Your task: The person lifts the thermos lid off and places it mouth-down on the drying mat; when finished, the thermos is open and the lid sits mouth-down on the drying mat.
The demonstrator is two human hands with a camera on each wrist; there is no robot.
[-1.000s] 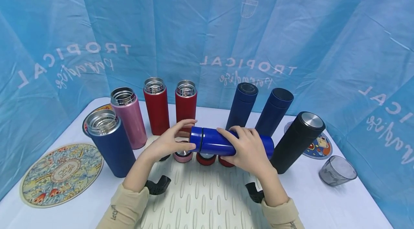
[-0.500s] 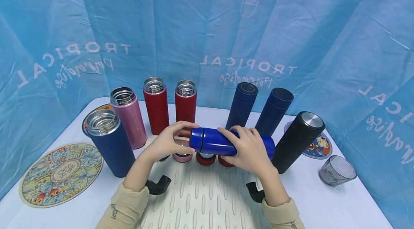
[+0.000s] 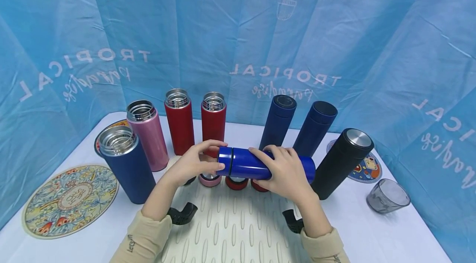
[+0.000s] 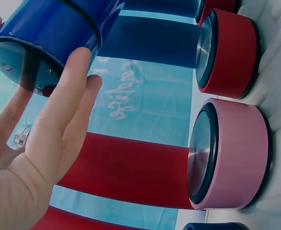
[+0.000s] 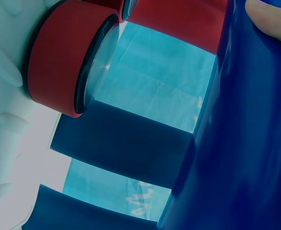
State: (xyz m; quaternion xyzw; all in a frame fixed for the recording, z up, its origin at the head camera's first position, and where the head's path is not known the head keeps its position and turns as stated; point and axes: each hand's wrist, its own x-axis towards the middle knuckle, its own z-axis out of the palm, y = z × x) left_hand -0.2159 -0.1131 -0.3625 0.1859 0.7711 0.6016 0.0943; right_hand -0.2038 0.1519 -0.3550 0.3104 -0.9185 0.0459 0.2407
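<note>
A glossy blue thermos (image 3: pixel 249 163) is held sideways above the pale mat, a dark seam marking off its lid (image 3: pixel 225 160) at the left end. My left hand (image 3: pixel 193 164) pinches this lid between thumb and fingers; the left wrist view shows the fingers (image 4: pixel 78 64) against its edge and a shiny end face. From above, my right hand (image 3: pixel 284 172) grips the thermos body, a fingertip showing on the blue wall (image 5: pixel 241 124) in the right wrist view. Below stand a pink lid (image 4: pixel 241 153) and red lids (image 4: pixel 233 52), partly hidden in the head view.
Lidless red (image 3: pixel 179 126), pink (image 3: pixel 150 141) and dark blue (image 3: pixel 130 170) thermoses stand left. Capped navy (image 3: pixel 277 124) and black (image 3: pixel 340 164) ones stand right, near a grey glass (image 3: pixel 386 197). A patterned round mat (image 3: pixel 70 201) lies far left; a blue curtain hangs behind.
The fingers of my left hand have shifted slightly around the lid end. My right hand and the thermos stay almost in place.
</note>
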